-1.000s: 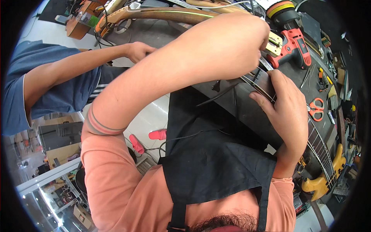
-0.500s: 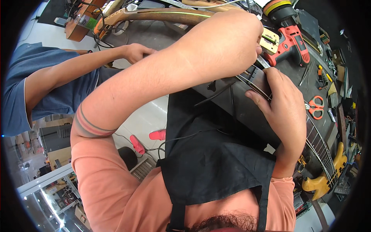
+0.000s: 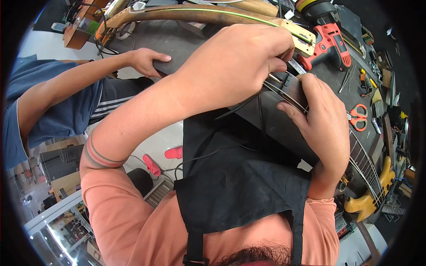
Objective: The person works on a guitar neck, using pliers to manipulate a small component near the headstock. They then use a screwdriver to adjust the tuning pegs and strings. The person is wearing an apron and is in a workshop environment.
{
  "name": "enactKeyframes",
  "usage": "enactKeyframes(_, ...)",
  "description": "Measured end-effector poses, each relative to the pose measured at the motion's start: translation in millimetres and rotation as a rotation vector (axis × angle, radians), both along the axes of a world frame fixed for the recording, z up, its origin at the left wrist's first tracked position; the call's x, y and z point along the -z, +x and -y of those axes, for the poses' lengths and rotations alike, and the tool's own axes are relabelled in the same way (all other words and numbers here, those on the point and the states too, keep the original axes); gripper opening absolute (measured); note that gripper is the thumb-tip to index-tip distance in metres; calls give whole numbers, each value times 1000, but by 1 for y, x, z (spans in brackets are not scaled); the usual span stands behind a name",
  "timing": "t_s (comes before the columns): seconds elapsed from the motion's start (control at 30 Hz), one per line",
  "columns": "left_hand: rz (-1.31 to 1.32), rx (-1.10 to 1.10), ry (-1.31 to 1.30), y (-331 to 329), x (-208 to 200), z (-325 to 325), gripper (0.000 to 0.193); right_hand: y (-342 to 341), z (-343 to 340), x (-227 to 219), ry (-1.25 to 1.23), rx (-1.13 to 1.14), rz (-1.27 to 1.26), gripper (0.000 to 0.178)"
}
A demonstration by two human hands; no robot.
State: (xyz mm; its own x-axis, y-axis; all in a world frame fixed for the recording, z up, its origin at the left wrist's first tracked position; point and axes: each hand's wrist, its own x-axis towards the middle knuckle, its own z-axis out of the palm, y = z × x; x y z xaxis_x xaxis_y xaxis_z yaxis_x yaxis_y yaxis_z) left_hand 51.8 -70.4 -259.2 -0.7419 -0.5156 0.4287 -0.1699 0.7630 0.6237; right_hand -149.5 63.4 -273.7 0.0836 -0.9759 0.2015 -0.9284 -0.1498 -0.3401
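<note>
An electric bass guitar lies across the bench's edge, its pale wooden body [image 3: 361, 207] at the lower right and its fretted neck [image 3: 364, 165] running up toward my hands. My right hand [image 3: 327, 111] wraps round the neck, thumb on the near side and fingers over the far side. Beyond it, my left hand [image 3: 253, 57] is closed, fingers curled and thumb pressed in, beside the strings [image 3: 280, 88] at the neck's upper end. What these fingers pinch is hidden behind the hand.
Another wooden neck [image 3: 191, 14] with a green strip lies along the bench's far side. A red and black power tool [image 3: 327, 43], orange-handled scissors [image 3: 357, 117] and several hand tools lie to the right. At the left, a co-worker's hand [image 3: 145, 62] rests by the bench.
My left hand has come a little nearer and leftward, uncovering the far neck's end and more of the bass strings. My right hand keeps its grip. The co-worker's thumb now shows stretched out.
</note>
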Motion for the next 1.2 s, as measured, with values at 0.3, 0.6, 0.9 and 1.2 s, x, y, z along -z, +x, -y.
enactKeyframes(0.3,-251,193,-614,26,41,7,23,-3,0,0,-2,-2,16,51)
enactKeyframes(0.6,-215,142,-519,20,42,-3,35,-6,0,3,-9,-12,48,59)
enactKeyframes(0.9,-202,105,-394,9,36,-3,25,-6,-2,3,-60,-14,39,57)
enactKeyframes(1.2,-117,-31,-209,7,25,-4,14,-7,-1,3,-39,-15,43,54)
